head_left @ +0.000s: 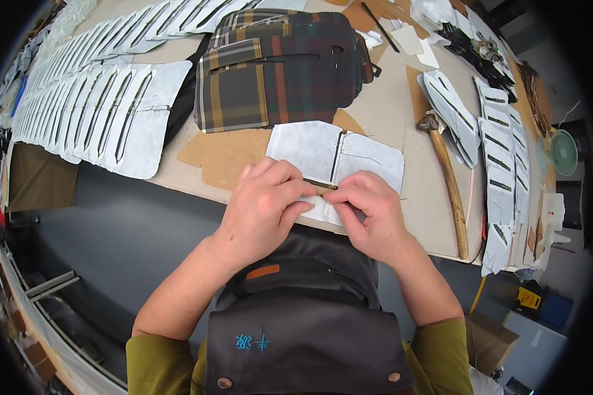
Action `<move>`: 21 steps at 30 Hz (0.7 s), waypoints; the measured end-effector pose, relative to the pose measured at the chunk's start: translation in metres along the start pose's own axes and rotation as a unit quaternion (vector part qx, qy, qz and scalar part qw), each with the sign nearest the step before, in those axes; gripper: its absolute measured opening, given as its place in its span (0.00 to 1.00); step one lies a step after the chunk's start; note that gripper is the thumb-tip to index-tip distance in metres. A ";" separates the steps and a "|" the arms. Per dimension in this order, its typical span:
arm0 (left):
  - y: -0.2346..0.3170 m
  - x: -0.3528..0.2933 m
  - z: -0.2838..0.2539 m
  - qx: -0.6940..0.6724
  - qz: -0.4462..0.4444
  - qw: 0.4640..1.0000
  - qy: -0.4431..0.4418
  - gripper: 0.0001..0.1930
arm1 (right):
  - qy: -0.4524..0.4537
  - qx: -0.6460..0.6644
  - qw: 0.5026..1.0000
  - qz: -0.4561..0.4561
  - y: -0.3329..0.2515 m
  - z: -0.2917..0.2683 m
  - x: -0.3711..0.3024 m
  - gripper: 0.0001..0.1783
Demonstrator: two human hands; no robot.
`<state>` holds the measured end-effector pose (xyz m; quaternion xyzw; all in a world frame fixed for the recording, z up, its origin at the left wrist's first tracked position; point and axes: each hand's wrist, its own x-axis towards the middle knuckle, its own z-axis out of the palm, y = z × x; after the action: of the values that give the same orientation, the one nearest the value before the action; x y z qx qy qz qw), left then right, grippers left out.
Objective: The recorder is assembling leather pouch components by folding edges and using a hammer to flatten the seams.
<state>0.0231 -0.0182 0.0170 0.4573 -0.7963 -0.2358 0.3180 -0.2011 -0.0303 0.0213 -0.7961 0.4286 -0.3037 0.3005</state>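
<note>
A white panel (pixel 303 148) with a dark slit running across it lies at the table's near edge. My left hand (pixel 260 201) is bent over its near left part, fingers closed on the folded edge. My right hand (pixel 374 212) pinches the same edge just to the right, with the fingertips of both hands almost meeting. Between the hands shows a narrow dark strip (pixel 319 185); my fingers partly cover it, and I cannot tell whether it is a separate piece. Part of the panel's near edge is hidden under both hands.
Plaid fabric pieces (pixel 296 79) are piled beyond the panel, beside brown card (pixel 224 158). White slit panels (pixel 135 125) overlap in rows at the left, with more (pixel 499 145) at the right. A wooden-handled hammer (pixel 449 191) lies right of my hands.
</note>
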 end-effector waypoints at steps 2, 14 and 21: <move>-0.001 -0.001 0.001 0.004 0.000 1.000 -0.001 0.14 | -0.003 -0.025 0.998 -0.052 0.004 0.001 0.000 0.10; -0.004 -0.014 0.013 0.047 0.070 0.995 0.045 0.11 | -0.080 -0.040 0.995 -0.036 0.001 -0.018 0.000 0.15; 0.016 -0.003 0.025 0.003 0.031 0.999 0.037 0.17 | -0.042 -0.007 0.999 -0.027 0.000 -0.013 -0.005 0.12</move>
<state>-0.0030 -0.0061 0.0101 0.4415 -0.7986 -0.2067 0.3530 -0.2127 -0.0283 0.0284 -0.8215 0.3957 -0.2754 0.3045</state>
